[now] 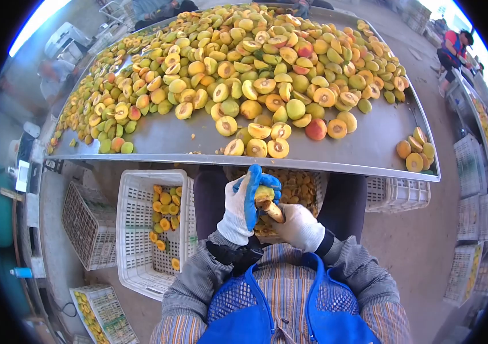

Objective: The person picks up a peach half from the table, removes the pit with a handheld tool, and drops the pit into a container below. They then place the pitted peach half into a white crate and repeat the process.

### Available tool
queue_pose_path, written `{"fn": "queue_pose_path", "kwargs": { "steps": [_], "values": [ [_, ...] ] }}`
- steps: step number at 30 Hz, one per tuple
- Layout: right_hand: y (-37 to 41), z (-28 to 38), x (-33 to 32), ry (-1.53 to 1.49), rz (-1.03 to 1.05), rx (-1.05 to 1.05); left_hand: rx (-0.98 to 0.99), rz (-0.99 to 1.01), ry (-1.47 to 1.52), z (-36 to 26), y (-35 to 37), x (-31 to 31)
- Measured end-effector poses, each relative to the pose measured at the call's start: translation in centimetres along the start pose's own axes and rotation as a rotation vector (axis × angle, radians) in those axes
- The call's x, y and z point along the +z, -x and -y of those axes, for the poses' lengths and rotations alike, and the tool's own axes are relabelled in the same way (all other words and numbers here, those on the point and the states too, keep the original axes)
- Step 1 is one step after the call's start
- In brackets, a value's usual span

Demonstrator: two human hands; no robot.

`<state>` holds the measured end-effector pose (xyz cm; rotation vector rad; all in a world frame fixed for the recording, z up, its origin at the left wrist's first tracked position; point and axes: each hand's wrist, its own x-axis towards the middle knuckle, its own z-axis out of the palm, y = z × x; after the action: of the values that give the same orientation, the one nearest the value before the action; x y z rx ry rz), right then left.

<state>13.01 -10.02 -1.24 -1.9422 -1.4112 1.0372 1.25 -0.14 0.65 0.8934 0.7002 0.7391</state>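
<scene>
In front of my lap, my left hand [245, 202], in a white glove with blue-coated palm and fingers, is closed around a yellow peach half [264, 194]. My right hand [300, 227], in a white glove, grips a short tool with a pale wooden handle [273, 211]. The tool's working end meets the cut side of the peach and is hidden there. Both hands are just below the near edge of a metal table [335, 150]. Below them, between my knees, a crate holds many brownish pieces [298, 189], perhaps pits.
A big heap of halved peaches [244, 63] covers much of the table. A few halves [416, 152] sit at its right corner. At my left stands a white crate [132, 229] with some peach halves inside. More crates [398, 194] stand around, and a person [456, 51] is at far right.
</scene>
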Motion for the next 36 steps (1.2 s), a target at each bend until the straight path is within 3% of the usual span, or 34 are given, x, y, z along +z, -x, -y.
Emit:
{"fn": "queue_pose_path", "kwargs": {
  "steps": [2,4,6,8,10,11,12,14,15,17,18,19,20,21,22,24,26,28,29,30,33,35,36],
  "values": [
    [0.4,-1.2,1.4,-0.450,0.201,0.026,0.007,-0.008,-0.048,-0.3,0.2,0.0],
    [0.2,-0.4,0.9,-0.444,0.217,0.041,0.105,0.186,0.062,0.0,-0.1,-0.6],
    [0.0,0.6,-1.1,0.006,0.179,0.036,0.054,0.055,-0.213,0.0,-0.1,-0.2],
    [-0.2,0.2,-1.2,-0.002,0.201,0.052,-0.010,0.054,-0.359,-0.6,-0.1,-0.3],
    [-0.3,-1.8,0.5,-0.342,0.364,0.001,0.089,0.319,-0.159,-0.7,-0.2,-0.6],
    [-0.1,-2.4,2.0,-0.616,0.348,-0.077,0.128,0.411,-0.050,0.1,-0.3,-1.0],
    [-0.2,-1.9,2.2,-0.720,0.326,-0.321,0.074,0.559,0.216,0.8,-0.2,-1.0],
    [-0.1,-2.1,1.9,-0.764,0.411,-0.214,0.061,0.484,0.324,1.5,0.1,-0.8],
    [-0.1,-2.0,1.1,-0.760,0.415,-0.216,0.103,0.323,0.216,0.9,0.3,-0.9],
    [-0.5,-1.8,-1.4,-0.377,0.631,0.027,0.080,0.000,0.134,-0.2,0.0,-3.8],
    [-0.3,-2.6,-1.5,-0.395,0.557,-0.039,0.117,-0.137,-0.016,-2.3,0.9,-5.3],
    [-0.1,-3.7,-1.6,-0.179,0.416,-0.043,0.099,-0.282,-0.162,-3.2,1.0,-8.6],
    [-0.3,-4.4,-1.7,0.029,0.267,-0.046,0.108,-0.438,-0.469,-3.4,0.9,-12.1],
    [-0.3,-4.4,-2.0,0.023,0.270,-0.052,0.282,-0.512,-1.359,-3.6,0.7,-16.3],
    [-0.3,-4.3,-2.4,0.089,0.258,0.015,0.282,-0.514,-1.365,-4.5,0.5,-15.3],
    [-0.4,-4.4,-2.3,0.153,0.248,0.086,0.390,-0.661,-1.698,-5.9,-0.9,-13.0],
    [-0.5,-4.7,-1.5,0.441,0.141,0.070,0.500,-0.485,-1.862,-5.5,-4.7,-10.7],
    [-0.6,-4.6,-1.5,0.440,0.159,0.059,0.228,-0.395,-1.981,-5.3,-8.5,-6.7],
    [-0.5,-4.6,-1.4,0.434,0.181,0.051,-0.090,-0.275,-2.005,-5.2,-10.7,-5.6],
    [-0.5,-4.4,-1.5,0.432,0.178,0.058,-0.201,-0.217,-1.969,-4.9,-12.3,-4.7],
    [-0.4,-4.0,-2.1,0.331,0.129,0.079,-0.255,-0.101,-1.720,-4.3,-13.4,-4.4],
    [-0.5,-4.0,-2.1,0.297,0.093,0.069,0.098,-0.176,-1.586,-2.1,-13.1,-4.8],
    [-0.6,-3.7,-2.3,0.262,0.050,0.060,0.101,-0.178,-1.587,-1.8,-13.2,-5.3]
  ]
}}
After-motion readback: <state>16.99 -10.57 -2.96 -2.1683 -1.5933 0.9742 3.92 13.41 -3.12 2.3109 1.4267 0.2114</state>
